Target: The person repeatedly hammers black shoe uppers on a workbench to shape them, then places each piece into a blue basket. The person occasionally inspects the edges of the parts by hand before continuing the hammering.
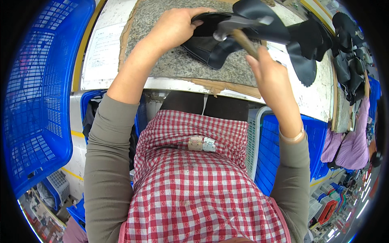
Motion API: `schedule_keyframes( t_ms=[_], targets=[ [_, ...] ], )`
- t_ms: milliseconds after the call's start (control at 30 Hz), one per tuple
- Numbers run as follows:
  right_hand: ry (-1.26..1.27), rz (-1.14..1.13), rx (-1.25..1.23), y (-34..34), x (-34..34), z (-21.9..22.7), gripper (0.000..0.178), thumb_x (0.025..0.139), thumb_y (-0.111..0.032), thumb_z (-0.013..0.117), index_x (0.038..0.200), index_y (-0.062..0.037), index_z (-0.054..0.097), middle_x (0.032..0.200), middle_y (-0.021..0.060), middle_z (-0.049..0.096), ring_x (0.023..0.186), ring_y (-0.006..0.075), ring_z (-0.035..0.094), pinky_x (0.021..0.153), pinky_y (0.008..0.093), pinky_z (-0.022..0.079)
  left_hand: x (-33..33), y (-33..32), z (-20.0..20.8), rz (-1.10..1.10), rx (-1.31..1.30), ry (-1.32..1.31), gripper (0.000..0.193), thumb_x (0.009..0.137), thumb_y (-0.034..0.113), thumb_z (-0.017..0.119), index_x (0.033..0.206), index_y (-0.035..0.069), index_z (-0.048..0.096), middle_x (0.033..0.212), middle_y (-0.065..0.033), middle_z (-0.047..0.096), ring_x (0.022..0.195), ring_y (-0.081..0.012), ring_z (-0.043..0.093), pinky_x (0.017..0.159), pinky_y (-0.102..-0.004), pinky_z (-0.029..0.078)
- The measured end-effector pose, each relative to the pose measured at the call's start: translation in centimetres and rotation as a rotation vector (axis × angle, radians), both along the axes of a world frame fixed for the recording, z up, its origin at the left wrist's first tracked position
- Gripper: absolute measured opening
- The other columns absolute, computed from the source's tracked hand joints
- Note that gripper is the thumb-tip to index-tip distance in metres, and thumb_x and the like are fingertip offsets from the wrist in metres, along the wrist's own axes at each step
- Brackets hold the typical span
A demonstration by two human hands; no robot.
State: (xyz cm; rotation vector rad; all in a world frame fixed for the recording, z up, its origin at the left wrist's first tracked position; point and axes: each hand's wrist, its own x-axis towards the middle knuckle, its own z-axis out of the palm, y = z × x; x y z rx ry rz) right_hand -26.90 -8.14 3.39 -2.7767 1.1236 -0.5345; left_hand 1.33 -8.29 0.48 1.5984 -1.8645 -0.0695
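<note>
My left hand (175, 27) is closed on the near left edge of a black leather piece (210, 52), which is curved like a shoe upper. It rests on a speckled stone slab (162, 65). In my right hand (270, 75) is a hammer (245, 42), gripped by its wooden handle. The metal head, slightly blurred, is over the leather, a short way right of my left fingers. Whether it touches the leather I cannot tell. A broad black flap (263, 20) rises behind the hammer head.
More black leather pieces (304, 56) overlap on the white table (314, 95) at the right, and others are heaped (350, 69) beyond it. A printed sheet (103, 46) lies left of the slab. Blue crates stand at the left (56, 93) and under the table's right (300, 141).
</note>
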Motion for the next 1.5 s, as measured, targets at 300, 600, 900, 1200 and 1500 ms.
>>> schedule_keyframes(
  t_ms=[300, 600, 900, 1200, 1500],
  targets=[
    [0.036, 0.102, 0.156, 2.0, 1.2, -0.2, 0.023, 0.104, -0.020, 0.062, 0.105, 0.0023, 0.057, 0.070, 0.0252, 0.063, 0.059, 0.0423, 0.061, 0.051, 0.0460, 0.045, 0.1, 7.0, 0.9, 0.181, -0.103, 0.191, 0.075, 0.075, -0.008, 0.064, 0.141, 0.028, 0.062, 0.120, -0.0133, 0.069, 0.101, -0.0388, 0.071, 0.089, -0.0450, 0.060],
    [-0.126, 0.205, 0.883, 9.7, 0.4, 1.0, 0.032, 0.109, -0.033, 0.057, 0.104, -0.0014, 0.058, 0.065, -0.0039, 0.048, 0.052, 0.0035, 0.039, 0.046, 0.0219, 0.028, 9.2, 41.1, 0.3, 0.624, -0.211, 0.181, 0.086, 0.071, -0.022, 0.054, 0.142, 0.025, 0.064, 0.132, -0.0129, 0.068, 0.118, -0.0327, 0.068, 0.104, -0.0379, 0.055],
    [-0.291, 0.040, 1.108, 9.8, 2.5, -1.7, 0.027, 0.109, -0.035, 0.056, 0.097, -0.0115, 0.052, 0.063, -0.0089, 0.036, 0.048, 0.0009, 0.030, 0.042, 0.0200, 0.022, 4.0, 67.5, -7.1, 1.608, 0.071, -0.129, 0.079, 0.078, -0.018, 0.049, 0.137, 0.033, 0.067, 0.142, -0.0209, 0.061, 0.114, -0.0429, 0.067, 0.096, -0.0439, 0.057],
    [-0.344, -0.032, 0.439, 6.2, 1.1, -4.1, 0.030, 0.098, -0.018, 0.066, 0.123, 0.0000, 0.065, 0.098, 0.0107, 0.069, 0.087, 0.0201, 0.066, 0.075, 0.0319, 0.051, 8.4, 56.6, -27.6, 1.090, 0.672, 0.000, 0.078, 0.084, -0.004, 0.054, 0.155, 0.027, 0.044, 0.160, -0.0308, 0.035, 0.110, -0.0513, 0.066, 0.089, -0.0519, 0.057],
    [-0.170, -0.150, -0.075, -0.3, 5.9, -10.5, 0.047, 0.088, -0.008, 0.067, 0.133, -0.0005, 0.059, 0.123, 0.0241, 0.061, 0.115, 0.0434, 0.057, 0.100, 0.0512, 0.047, 12.1, 49.4, -24.0, 1.016, 1.156, -0.010, 0.075, 0.089, 0.037, 0.070, 0.158, 0.025, 0.041, 0.156, -0.0475, 0.022, 0.120, -0.0575, 0.060, 0.102, -0.0528, 0.053]
  ],
)
